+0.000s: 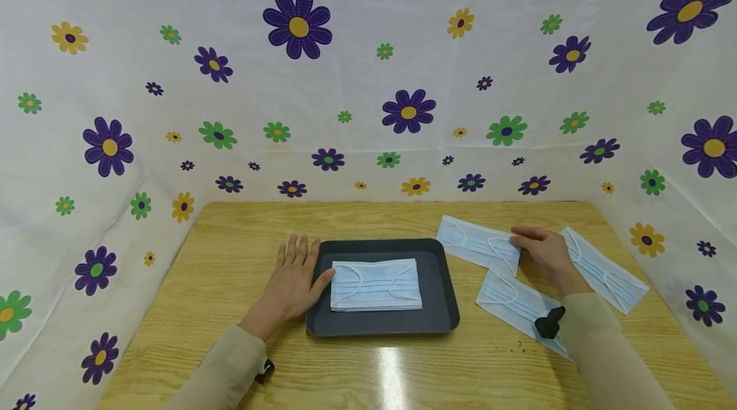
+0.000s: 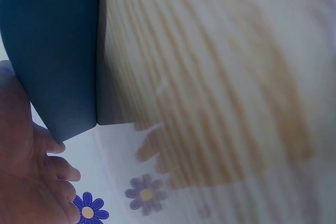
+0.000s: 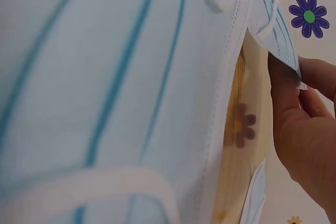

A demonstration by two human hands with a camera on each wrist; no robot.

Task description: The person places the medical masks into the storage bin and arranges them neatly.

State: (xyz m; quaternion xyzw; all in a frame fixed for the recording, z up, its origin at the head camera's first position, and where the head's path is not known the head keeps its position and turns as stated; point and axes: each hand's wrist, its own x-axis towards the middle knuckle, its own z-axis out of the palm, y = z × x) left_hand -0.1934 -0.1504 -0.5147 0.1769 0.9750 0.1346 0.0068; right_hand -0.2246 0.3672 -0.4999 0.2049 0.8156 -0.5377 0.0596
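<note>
While pinching the right end of the far mask [image 1: 475, 240] between the thumb and fingers of the right hand [image 1: 544, 250], rests the left hand [image 1: 295, 283] along the left side of the dark tray [image 1: 440, 295], with straight fingers slightly apart outside the rim and with the thumb over the edge, just beside the stack of masks [image 1: 376, 285]. Has the far mask just off the tray's upper right corner, over the wooden worktop [image 1: 357, 221], meeting at its lower right corner the near mask [image 1: 507, 298]. Has the near mask lying aslant below the right hand, partly hidden by the right sleeve [image 1: 599, 346] and a small black device [image 1: 549, 323]. Has to the right of that hand a third mask [image 1: 601, 272], also aslant. Shows ear loops on top of every mask. Rises behind the worktop to white cloth [image 1: 357, 87] printed with purple, yellow and green flowers.
</note>
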